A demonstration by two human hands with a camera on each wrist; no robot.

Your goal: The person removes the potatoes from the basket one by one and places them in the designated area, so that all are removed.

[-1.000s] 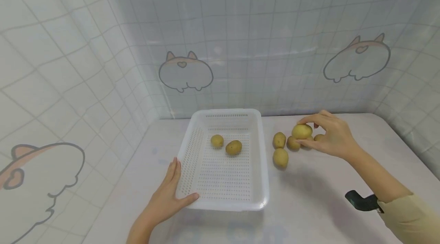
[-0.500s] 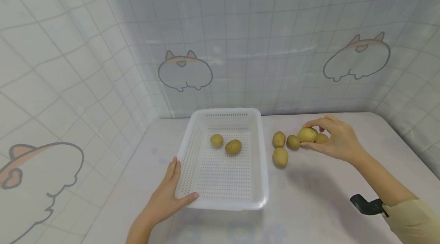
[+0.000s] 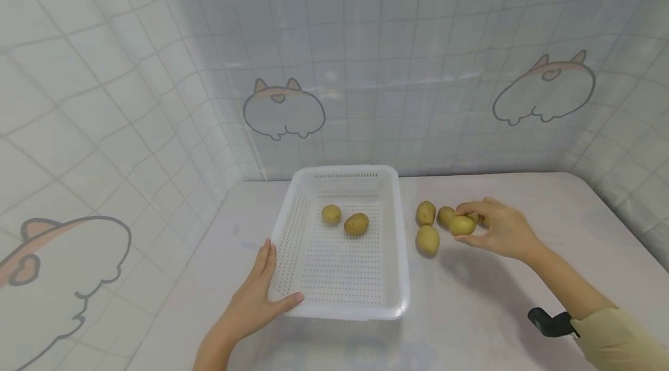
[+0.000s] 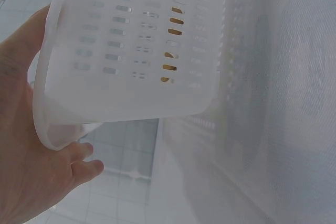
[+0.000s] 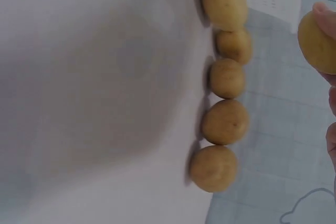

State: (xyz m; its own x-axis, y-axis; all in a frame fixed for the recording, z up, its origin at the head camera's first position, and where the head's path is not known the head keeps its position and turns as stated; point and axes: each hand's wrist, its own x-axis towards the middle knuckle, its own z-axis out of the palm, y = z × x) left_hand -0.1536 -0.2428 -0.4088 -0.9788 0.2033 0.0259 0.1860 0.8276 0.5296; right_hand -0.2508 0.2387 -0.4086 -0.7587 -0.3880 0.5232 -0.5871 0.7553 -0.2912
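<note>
In the head view, my right hand pinches a yellow potato between thumb and fingers. The right wrist view has that potato raised off the table, level with the hand at the right edge. My left hand rests on the near left corner of a white perforated plastic basket, fingers straight along its side and thumb over the front rim. Two potatoes lie inside, one smaller potato and one larger potato. The left wrist view catches brown through the slots of the basket wall.
Several potatoes sit on the white table right of the basket, including one nearest potato and one farther potato. Others are partly hidden behind the right hand. A tile-patterned sheet with cartoon animals rises behind the table.
My right hand, with the potato in it, went slightly right, then came toward me and a little left. The left hand and the basket stayed put.
</note>
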